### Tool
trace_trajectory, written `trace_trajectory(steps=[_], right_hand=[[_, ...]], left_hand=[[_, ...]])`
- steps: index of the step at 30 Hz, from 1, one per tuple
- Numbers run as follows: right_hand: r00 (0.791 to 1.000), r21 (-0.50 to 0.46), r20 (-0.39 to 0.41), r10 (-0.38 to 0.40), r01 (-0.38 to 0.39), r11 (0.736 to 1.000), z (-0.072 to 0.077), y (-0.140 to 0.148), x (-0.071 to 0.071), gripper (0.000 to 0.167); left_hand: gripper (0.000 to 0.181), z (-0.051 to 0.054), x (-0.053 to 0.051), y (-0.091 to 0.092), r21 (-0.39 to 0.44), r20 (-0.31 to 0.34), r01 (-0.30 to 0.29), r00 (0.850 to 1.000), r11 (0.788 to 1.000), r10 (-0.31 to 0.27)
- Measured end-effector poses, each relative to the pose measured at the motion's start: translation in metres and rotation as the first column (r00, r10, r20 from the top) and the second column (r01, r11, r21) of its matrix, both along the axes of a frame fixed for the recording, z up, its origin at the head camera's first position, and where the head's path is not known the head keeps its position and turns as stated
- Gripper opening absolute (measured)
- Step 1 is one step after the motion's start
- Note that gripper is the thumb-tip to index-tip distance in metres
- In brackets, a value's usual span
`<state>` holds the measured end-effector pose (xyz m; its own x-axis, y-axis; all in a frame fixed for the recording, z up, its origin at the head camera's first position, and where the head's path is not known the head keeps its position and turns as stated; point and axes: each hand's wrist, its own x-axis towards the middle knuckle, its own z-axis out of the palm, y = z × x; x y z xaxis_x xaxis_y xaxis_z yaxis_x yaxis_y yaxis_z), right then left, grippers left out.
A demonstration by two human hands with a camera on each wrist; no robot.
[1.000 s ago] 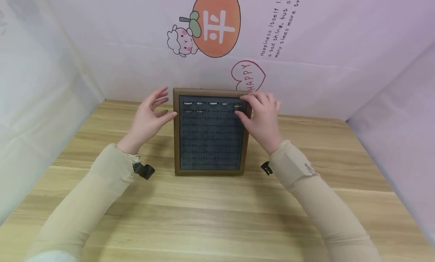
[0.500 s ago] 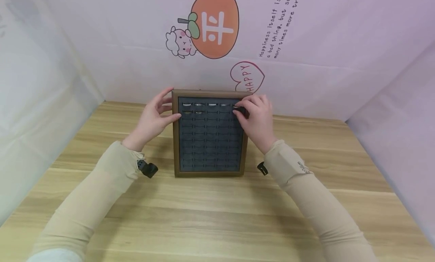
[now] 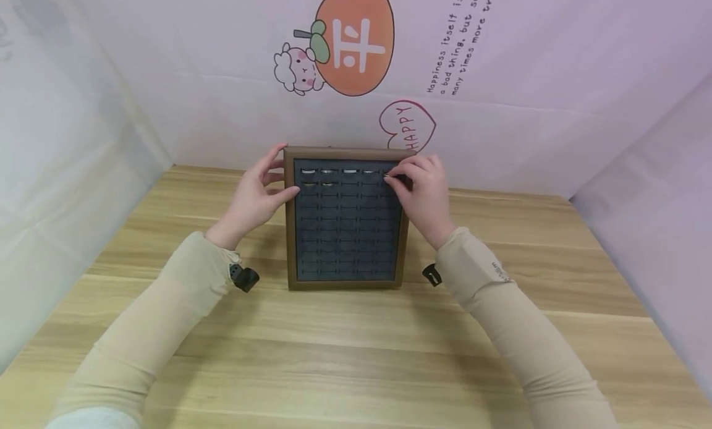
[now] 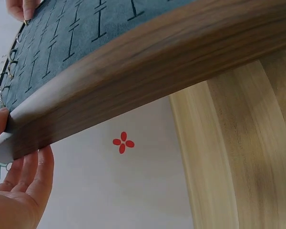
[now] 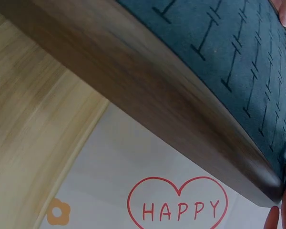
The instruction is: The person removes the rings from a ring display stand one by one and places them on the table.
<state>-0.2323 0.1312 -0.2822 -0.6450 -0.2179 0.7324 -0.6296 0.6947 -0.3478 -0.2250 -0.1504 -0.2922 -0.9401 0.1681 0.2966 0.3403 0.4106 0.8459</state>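
Note:
A ring display board (image 3: 347,243) with a brown wooden frame and dark blue-grey slotted padding stands propped up on the table. Several rings (image 3: 350,170) sit in its top row, and two more lie in the left slots of the second row. My left hand (image 3: 253,197) grips the frame's upper left edge, thumb in front and fingers behind, as the left wrist view also shows. At the top right slot, my right hand (image 3: 427,194) pinches a ring (image 3: 386,176) between thumb and forefinger. Those fingers partly hide the ring and the slot.
The board stands on a light wood-grain table (image 3: 345,355). Close behind it hangs a white printed cloth (image 3: 500,126), with more cloth at both sides. Black wrist-camera mounts (image 3: 245,277) stick out from both sleeves.
My left hand has moved right and taken hold of the frame's edge. My right thumb and forefinger have closed together on the ring at the top right.

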Motion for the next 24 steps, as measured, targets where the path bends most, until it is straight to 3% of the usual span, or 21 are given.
trace_trajectory(steps=[13,19,24], right_hand=[[0.977,-0.181,0.184,0.111,-0.078,0.98,0.0,0.011,-0.007,0.01],[0.948,-0.244,0.288,0.137,-0.066,0.968,0.002,0.016,-0.006,0.01],[0.948,-0.238,0.28,0.149,-0.082,0.968,0.006,0.019,0.0,0.01]], left_hand=[[0.077,-0.005,-0.001,0.001,0.009,-0.03,-0.011,0.999,1.0,0.011],[0.077,-0.005,-0.002,0.002,0.012,-0.031,-0.009,0.999,1.0,0.009],[0.078,-0.004,-0.002,0.001,0.009,-0.034,-0.014,0.999,1.0,0.014]])
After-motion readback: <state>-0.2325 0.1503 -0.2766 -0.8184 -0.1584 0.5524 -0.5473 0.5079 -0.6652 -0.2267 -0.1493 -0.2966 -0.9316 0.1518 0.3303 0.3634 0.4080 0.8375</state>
